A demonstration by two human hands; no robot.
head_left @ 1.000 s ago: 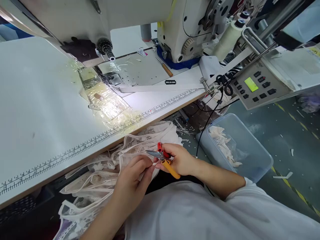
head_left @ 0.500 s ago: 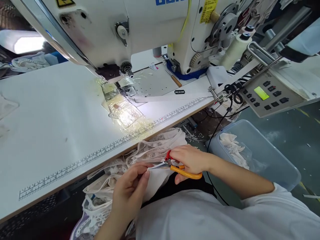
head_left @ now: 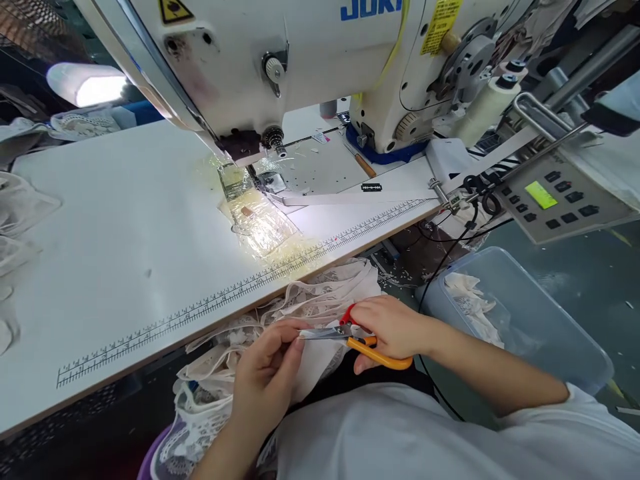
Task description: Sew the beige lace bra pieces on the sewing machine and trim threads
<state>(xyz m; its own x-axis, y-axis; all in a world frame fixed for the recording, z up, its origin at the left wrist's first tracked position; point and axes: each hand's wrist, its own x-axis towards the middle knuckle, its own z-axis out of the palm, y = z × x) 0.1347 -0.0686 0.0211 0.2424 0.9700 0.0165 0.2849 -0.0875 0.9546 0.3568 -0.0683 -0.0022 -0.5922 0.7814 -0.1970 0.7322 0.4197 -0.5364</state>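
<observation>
My right hand [head_left: 393, 327] is closed around scissors [head_left: 383, 353] with orange and red handles. Their blades point left and lie nearly together, the tips touching the edge of a white lace garment [head_left: 313, 370]. With thumb and fingers, my left hand [head_left: 270, 363] pinches that edge right at the blade tips. The garment hangs over my lap, and its lower folds are partly hidden by my hands. More white lace pieces [head_left: 205, 400] are bunched to the left and behind, below the table edge.
A sewing machine [head_left: 320, 60] stands on the white table [head_left: 125, 220], which has a printed ruler [head_left: 200, 307] along its front. A razor blade [head_left: 371, 187] and a wooden-handled tool [head_left: 365, 165] lie there. Right of me are a control panel [head_left: 565, 193] and a clear bin [head_left: 550, 313] holding fabric.
The scissor blades have come closer together at the garment's edge. My head view has shifted slightly left, so everything appears further right. Both hands keep their hold.
</observation>
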